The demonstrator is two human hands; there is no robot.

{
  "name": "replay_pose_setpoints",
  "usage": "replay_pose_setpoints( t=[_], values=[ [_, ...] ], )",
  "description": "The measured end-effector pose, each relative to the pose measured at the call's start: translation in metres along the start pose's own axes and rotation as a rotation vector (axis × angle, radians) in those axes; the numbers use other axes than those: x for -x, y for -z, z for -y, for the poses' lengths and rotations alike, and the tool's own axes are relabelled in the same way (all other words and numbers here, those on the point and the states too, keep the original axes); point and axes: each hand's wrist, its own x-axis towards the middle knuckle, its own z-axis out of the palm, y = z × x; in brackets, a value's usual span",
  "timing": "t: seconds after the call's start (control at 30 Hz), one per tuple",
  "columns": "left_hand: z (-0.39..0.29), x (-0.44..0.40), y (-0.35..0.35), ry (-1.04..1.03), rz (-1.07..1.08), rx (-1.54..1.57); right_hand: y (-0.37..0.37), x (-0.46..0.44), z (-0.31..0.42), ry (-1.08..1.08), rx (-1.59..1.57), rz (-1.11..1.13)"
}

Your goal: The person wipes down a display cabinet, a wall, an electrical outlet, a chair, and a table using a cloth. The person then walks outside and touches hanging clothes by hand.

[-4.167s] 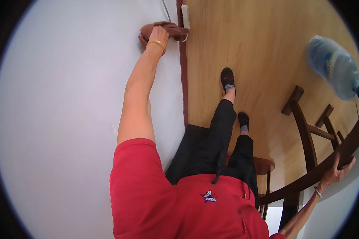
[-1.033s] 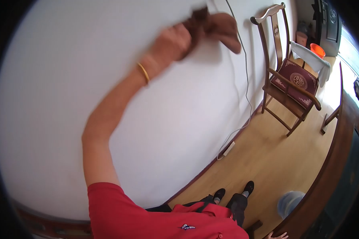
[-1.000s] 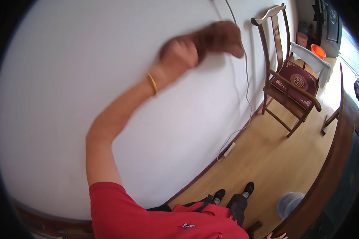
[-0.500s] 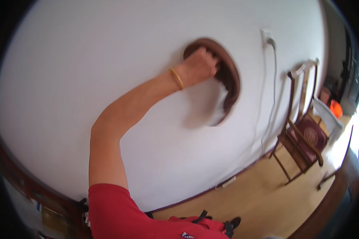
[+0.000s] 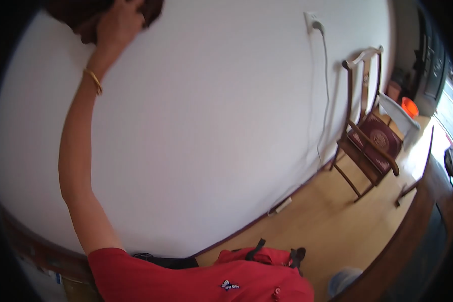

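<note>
White wall [image 5: 196, 110] is the largest thing which I have before me, and it fills most of the head view. Next comes the light brown wooden floor [image 5: 327, 221], which runs along the foot of the wall towards the bright place at the right. At the lower right I see the dark wooden surface [image 5: 397, 256], with a curved look at its edge. A wooden chair [image 5: 362, 146] stands on the floor near the wall, and it has a dark red seat pad [image 5: 380, 138] with a pale round pattern. The red shirt [image 5: 186, 277] lies across the bottom. From its sleeve my left arm [image 5: 75, 146] goes up to the dark brown cloth [image 5: 83, 17], which is at the upper left, in front of the wall and partly cut by the picture edge. A pale cloth [image 5: 400, 113] hangs beside the chair, and an orange bucket [image 5: 410, 107] is just behind it. One bluish bottle [image 5: 343, 281] is partly hidden by the surface. My left hand [image 5: 118, 27] is gripping the brown cloth with bent fingers; my right hand is out of view, so I cannot tell its state. Smaller are the white power strip [image 5: 283, 205] by the wall foot, the wall socket [image 5: 309, 22] with a grey plug, and the yellow bracelet [image 5: 94, 83].
</note>
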Motion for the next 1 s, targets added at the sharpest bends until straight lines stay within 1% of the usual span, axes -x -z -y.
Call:
replay_pose_setpoints(
  t=[0.03,0.07,0.1,0.13,0.17,0.2,0.23,0.27,0.3,0.37,0.4,0.43,0.47,0.5,0.57,0.6,0.67,0.73,0.83,0.87,0.93,1.0],
  values=[
    [0.020,0.007,-0.061,-0.304,-0.237,-0.185,-0.010,0.001,-0.006,-0.005,0.028,0.007],
    [0.001,0.040,-0.087,-0.391,-0.158,-0.224,-0.018,0.004,-0.010,-0.004,0.052,0.009],
    [-0.020,0.082,-0.111,-0.453,-0.009,-0.126,-0.022,0.006,-0.010,0.003,0.074,0.009],
    [-0.036,0.125,-0.134,-0.609,0.045,0.109,-0.021,0.006,-0.010,0.017,0.094,0.005],
    [-0.044,0.170,-0.167,-0.676,0.329,0.344,-0.014,0.005,-0.012,0.033,0.109,0.000],
    [-0.065,0.222,-0.198,-0.208,0.720,0.883,-0.015,0.005,-0.013,0.022,0.041,-0.033],
    [-0.069,0.262,-0.212,-0.401,0.836,0.686,-0.020,0.004,-0.021,0.034,0.010,-0.036],
    [-0.075,0.305,-0.226,-0.744,0.811,0.423,-0.023,0.006,-0.016,0.025,-0.035,-0.030],
    [-0.079,0.339,-0.240,-0.929,0.848,0.307,-0.024,0.006,-0.011,-0.003,-0.050,-0.013],
    [-0.080,0.390,-0.261,-1.115,0.995,0.187,-0.019,0.004,-0.020,0.037,-0.195,-0.020],
    [-0.083,0.409,-0.270,-1.196,1.050,0.142,-0.014,0.005,-0.020,0.006,-0.197,-0.007],
    [-0.089,0.419,-0.276,-1.245,1.098,0.101,-0.008,0.005,-0.022,0.014,-0.226,0.039],
    [-0.099,0.418,-0.281,-1.263,1.097,0.100,-0.003,0.003,-0.022,0.031,-0.256,0.083],
    [-0.107,0.411,-0.283,-1.265,1.079,0.124,0.004,0.001,-0.022,0.017,-0.284,0.116],
    [-0.126,0.386,-0.276,-1.211,0.979,0.248,0.001,0.003,-0.023,0.031,-0.271,0.099],
    [-0.138,0.367,-0.268,-1.155,0.879,0.372,0.000,0.004,-0.023,0.045,-0.256,0.081],
    [-0.167,0.322,-0.234,-1.036,0.731,0.527,0.003,0.003,-0.025,0.045,-0.264,0.077],
    [-0.194,0.278,-0.221,-0.893,0.507,0.629,0.008,0.002,-0.024,0.043,-0.268,0.070],
    [-0.229,0.191,-0.211,-0.793,0.165,0.573,0.016,-0.001,-0.028,0.050,-0.314,0.068],
    [-0.240,0.160,-0.210,-0.775,0.043,0.546,0.021,-0.002,-0.030,0.076,-0.187,0.049],
    [-0.260,0.104,-0.204,-0.733,-0.112,0.419,0.029,-0.004,-0.029,0.127,0.064,0.015],
    [-0.276,0.058,-0.198,-0.725,-0.236,0.376,0.024,-0.005,-0.027,0.121,0.076,-0.015]
  ],
)
